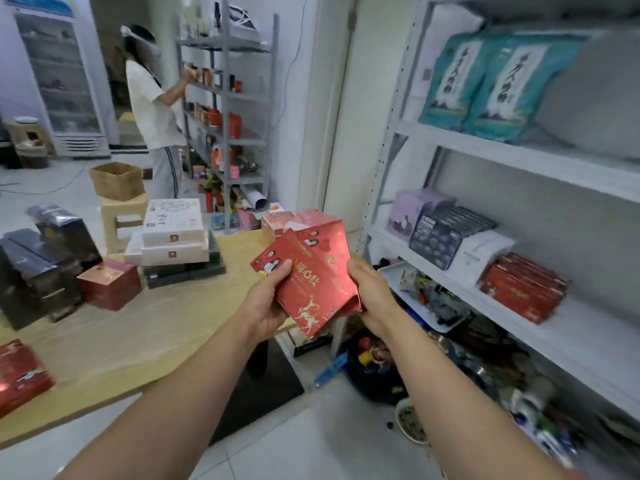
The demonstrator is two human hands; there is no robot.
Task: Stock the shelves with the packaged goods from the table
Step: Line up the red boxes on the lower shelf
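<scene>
Stock sits across the left of the frame: black boxes (41,265), a small red box (110,284) and a stack of flat white boxes (173,233) all stand on the bench (156,323), probably laid out there so they can be taken a few at a time. In the upper left, another person (152,98) reaches into a grey rack.

At the centre, just past the bench's right edge, two red cartons (311,282) are held in the air, fanned one over the other. The left hand (266,303) grips their lower left corner, thumb pressed on the printed face and fingers clamped underneath, out of sight. The right hand (370,292) clasps the right edge, fingers curled behind the cartons. Both forearms stretch forward, bare and nearly parallel. Two hands likely keep the loose pair from sliding apart in transit.

To the right stands the white shelving (519,161), with teal bags (491,84) on top and matching red packs (523,289) on the middle shelf, a likely place for the pair
</scene>
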